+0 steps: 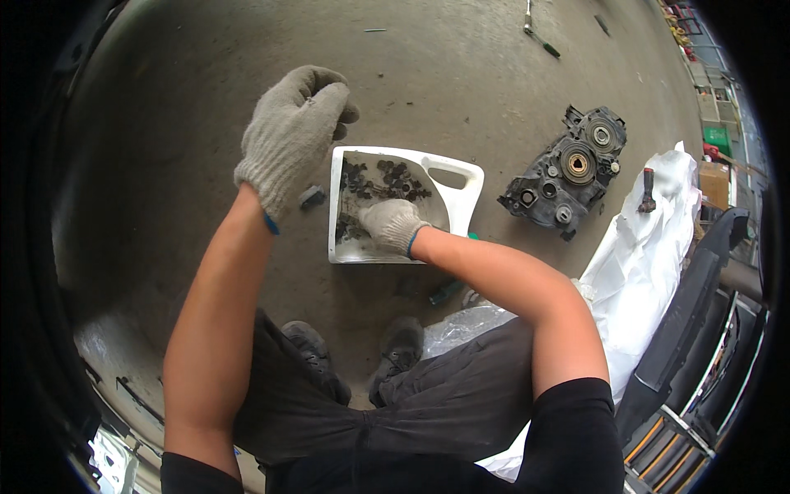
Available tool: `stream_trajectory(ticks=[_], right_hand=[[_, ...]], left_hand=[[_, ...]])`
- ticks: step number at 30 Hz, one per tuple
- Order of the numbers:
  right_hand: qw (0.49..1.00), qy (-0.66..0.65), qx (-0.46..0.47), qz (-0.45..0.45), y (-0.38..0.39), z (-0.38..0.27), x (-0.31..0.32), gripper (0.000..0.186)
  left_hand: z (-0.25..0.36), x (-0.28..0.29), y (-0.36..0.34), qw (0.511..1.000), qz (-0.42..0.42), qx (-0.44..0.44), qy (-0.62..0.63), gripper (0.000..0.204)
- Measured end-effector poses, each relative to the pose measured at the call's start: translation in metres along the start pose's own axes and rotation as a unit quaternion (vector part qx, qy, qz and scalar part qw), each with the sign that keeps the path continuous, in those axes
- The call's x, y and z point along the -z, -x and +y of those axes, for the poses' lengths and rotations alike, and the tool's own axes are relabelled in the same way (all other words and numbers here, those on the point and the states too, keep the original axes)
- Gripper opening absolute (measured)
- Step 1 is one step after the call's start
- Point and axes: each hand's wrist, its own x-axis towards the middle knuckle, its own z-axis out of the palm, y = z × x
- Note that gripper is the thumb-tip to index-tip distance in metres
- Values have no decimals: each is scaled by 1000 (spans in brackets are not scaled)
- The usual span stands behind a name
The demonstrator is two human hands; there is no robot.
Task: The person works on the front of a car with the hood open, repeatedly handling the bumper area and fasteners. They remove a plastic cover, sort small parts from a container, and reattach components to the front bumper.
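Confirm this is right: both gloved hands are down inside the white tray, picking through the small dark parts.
Not quite. In the head view only the right hand is down in the white tray, among the small dark parts. The left hand is raised, outside the tray's left edge, its gloved fingers curled.

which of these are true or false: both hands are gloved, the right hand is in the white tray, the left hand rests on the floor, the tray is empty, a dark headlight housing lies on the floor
Both hands are gloved: true, the left hand and right hand wear grey knit gloves.
The right hand is in the white tray: true.
The left hand rests on the floor: false, it is raised beside the tray.
The tray is empty: false, it holds small dark parts.
A dark headlight housing lies on the floor: true, right of the tray.
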Motion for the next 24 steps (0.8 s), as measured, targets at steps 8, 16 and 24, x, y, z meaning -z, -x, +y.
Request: stream_trajectory(ticks=[8, 16, 24], right_hand=[[996, 17, -60, 63, 3, 38, 30, 23], [997, 41, 61, 24, 1, 34, 18, 23], [977, 109, 150, 106, -17, -3, -2, 22]], left_hand=[[-1, 1, -3, 1000, -2, 3, -6, 25], [-2, 1, 0, 1000, -10, -10, 9, 25], [-2, 6, 4, 1000, -1, -11, -18, 29]])
